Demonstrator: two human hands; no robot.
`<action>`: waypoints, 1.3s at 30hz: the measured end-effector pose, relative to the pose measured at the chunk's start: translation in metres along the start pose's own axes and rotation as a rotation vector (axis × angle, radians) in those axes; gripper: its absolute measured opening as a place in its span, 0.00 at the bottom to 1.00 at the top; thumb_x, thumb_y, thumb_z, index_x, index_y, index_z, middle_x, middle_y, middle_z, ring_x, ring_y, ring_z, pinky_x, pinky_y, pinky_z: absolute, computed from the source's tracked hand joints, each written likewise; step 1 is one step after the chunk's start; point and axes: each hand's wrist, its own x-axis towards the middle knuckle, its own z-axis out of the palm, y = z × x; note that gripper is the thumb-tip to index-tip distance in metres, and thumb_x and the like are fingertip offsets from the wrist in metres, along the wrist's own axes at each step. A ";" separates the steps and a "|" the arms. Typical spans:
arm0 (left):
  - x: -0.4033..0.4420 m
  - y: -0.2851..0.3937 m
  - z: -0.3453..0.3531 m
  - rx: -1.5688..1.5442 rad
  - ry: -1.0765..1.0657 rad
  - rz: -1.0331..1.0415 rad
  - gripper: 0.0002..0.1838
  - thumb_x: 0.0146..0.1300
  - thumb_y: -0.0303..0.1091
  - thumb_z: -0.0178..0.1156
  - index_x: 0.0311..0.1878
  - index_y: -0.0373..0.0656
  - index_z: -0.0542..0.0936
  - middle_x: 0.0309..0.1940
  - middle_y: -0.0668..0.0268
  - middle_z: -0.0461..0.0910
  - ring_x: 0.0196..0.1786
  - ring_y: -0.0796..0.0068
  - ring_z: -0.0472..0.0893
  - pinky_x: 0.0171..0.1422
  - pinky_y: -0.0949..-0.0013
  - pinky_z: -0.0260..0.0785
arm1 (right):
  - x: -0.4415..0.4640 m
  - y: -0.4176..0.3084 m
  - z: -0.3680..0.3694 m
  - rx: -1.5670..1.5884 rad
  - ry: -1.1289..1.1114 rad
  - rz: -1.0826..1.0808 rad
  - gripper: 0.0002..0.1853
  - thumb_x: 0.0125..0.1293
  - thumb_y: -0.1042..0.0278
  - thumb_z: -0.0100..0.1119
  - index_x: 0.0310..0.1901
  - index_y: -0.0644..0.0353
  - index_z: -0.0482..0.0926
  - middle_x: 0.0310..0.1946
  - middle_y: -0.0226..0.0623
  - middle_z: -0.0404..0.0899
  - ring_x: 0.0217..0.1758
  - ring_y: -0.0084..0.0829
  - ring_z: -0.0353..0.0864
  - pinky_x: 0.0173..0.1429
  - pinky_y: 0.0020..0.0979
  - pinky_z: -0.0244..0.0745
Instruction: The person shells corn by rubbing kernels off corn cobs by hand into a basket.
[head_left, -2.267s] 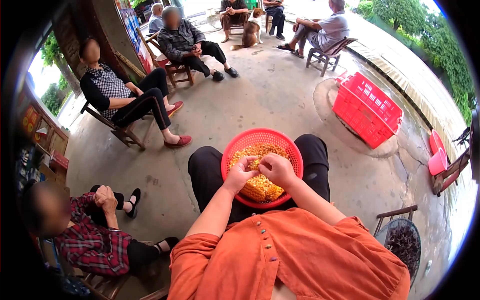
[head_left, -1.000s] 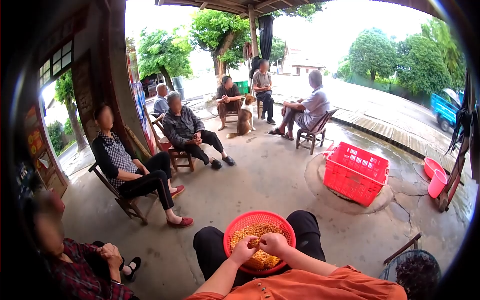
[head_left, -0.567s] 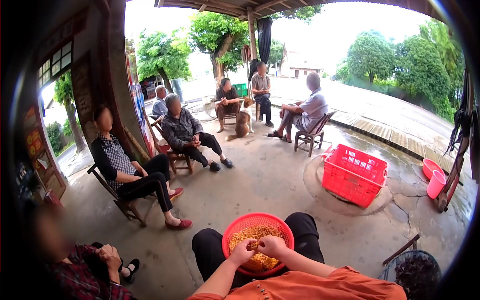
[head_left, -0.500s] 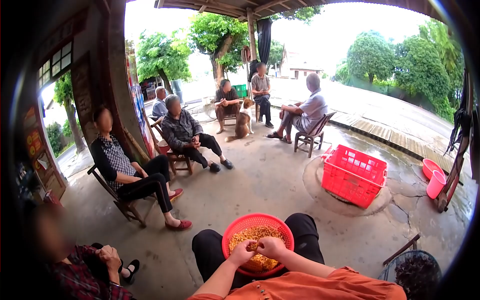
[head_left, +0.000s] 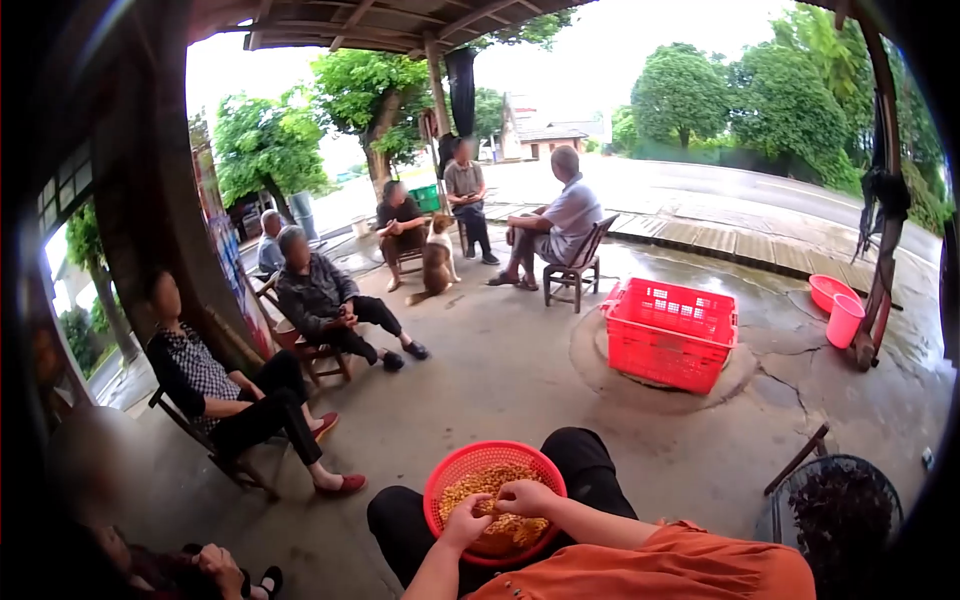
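A red plastic colander point(head_left: 434, 492) rests on my lap between my black-trousered thighs. Inside lie many small yellow-orange kernels point(head_left: 488, 482) that look like corn. Over them, my left hand point(head_left: 465, 523) is closed, its fingertips pinched together near the colander's middle. My right hand point(head_left: 527, 498) comes in from the other side, fingers also pinched, nearly meeting the left. Whatever is between the fingertips is too small to make out.
Ahead on the concrete stands a red plastic crate point(head_left: 668, 352). A pink bucket point(head_left: 845, 320) and red basin point(head_left: 829, 291) sit farther right. At lower right is a tub of dark material point(head_left: 845, 510). Several people sit on chairs around a dog point(head_left: 438, 265).
The camera view has turned to the right, so the surroundings sit farther left. My hands stay close together over the kernels, with their fingers slightly shifted.
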 end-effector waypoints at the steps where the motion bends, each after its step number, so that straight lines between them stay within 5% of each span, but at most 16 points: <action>1: -0.002 -0.003 0.001 -0.001 0.009 -0.006 0.22 0.55 0.29 0.67 0.55 0.41 0.76 0.36 0.66 0.82 0.36 0.80 0.80 0.41 0.75 0.72 | -0.002 -0.002 0.000 0.002 -0.010 -0.004 0.16 0.60 0.52 0.60 0.40 0.56 0.83 0.35 0.40 0.84 0.40 0.38 0.83 0.46 0.36 0.76; 7: -0.001 0.000 0.001 -0.085 0.000 0.019 0.19 0.61 0.28 0.64 0.56 0.37 0.75 0.39 0.65 0.82 0.40 0.79 0.81 0.44 0.77 0.74 | -0.007 -0.016 -0.008 0.310 -0.039 0.058 0.13 0.60 0.60 0.62 0.40 0.62 0.83 0.33 0.37 0.85 0.38 0.27 0.84 0.46 0.29 0.76; 11: -0.002 0.003 0.001 -0.131 -0.024 0.008 0.18 0.62 0.27 0.62 0.55 0.37 0.75 0.40 0.65 0.81 0.41 0.80 0.81 0.45 0.76 0.74 | -0.004 -0.010 -0.008 0.460 -0.111 0.107 0.14 0.61 0.57 0.62 0.42 0.57 0.84 0.36 0.34 0.85 0.42 0.25 0.83 0.51 0.28 0.75; 22: -0.001 0.004 0.007 -0.009 0.049 0.056 0.18 0.58 0.30 0.67 0.52 0.41 0.78 0.33 0.72 0.80 0.30 0.87 0.73 0.36 0.79 0.69 | -0.004 -0.020 0.000 0.068 0.064 0.034 0.13 0.52 0.58 0.62 0.34 0.59 0.82 0.30 0.44 0.82 0.34 0.39 0.82 0.40 0.37 0.75; 23: -0.004 0.013 0.005 0.102 0.005 0.012 0.17 0.61 0.24 0.63 0.54 0.39 0.76 0.41 0.69 0.80 0.37 0.85 0.78 0.42 0.79 0.72 | -0.003 -0.019 0.002 0.013 0.070 -0.004 0.13 0.52 0.59 0.62 0.33 0.59 0.82 0.29 0.44 0.82 0.34 0.40 0.82 0.39 0.37 0.75; 25: 0.001 -0.001 0.004 0.056 -0.006 0.007 0.17 0.60 0.25 0.63 0.54 0.39 0.76 0.41 0.69 0.80 0.38 0.85 0.78 0.42 0.79 0.71 | -0.001 -0.016 0.005 -0.036 0.077 -0.054 0.12 0.51 0.59 0.62 0.31 0.60 0.81 0.28 0.45 0.81 0.34 0.43 0.81 0.38 0.39 0.74; 32: -0.002 0.003 0.007 0.042 -0.029 0.018 0.18 0.59 0.24 0.63 0.54 0.39 0.77 0.42 0.68 0.81 0.39 0.83 0.78 0.43 0.77 0.72 | -0.003 -0.010 0.002 -0.044 -0.013 -0.072 0.12 0.51 0.59 0.63 0.30 0.60 0.81 0.27 0.45 0.80 0.33 0.42 0.80 0.38 0.39 0.74; 35: -0.007 0.019 0.006 0.098 -0.017 0.019 0.18 0.57 0.27 0.63 0.53 0.39 0.78 0.34 0.70 0.80 0.33 0.86 0.76 0.38 0.78 0.70 | 0.003 0.008 0.004 -0.122 -0.017 -0.047 0.11 0.52 0.59 0.62 0.29 0.58 0.81 0.27 0.43 0.81 0.32 0.43 0.81 0.37 0.40 0.74; 39: -0.006 0.015 -0.003 -0.114 0.027 -0.051 0.18 0.59 0.27 0.63 0.54 0.39 0.77 0.35 0.70 0.80 0.36 0.84 0.78 0.42 0.78 0.71 | 0.006 0.012 -0.001 -0.076 0.062 -0.017 0.12 0.55 0.58 0.61 0.29 0.58 0.81 0.27 0.43 0.81 0.32 0.43 0.82 0.37 0.40 0.75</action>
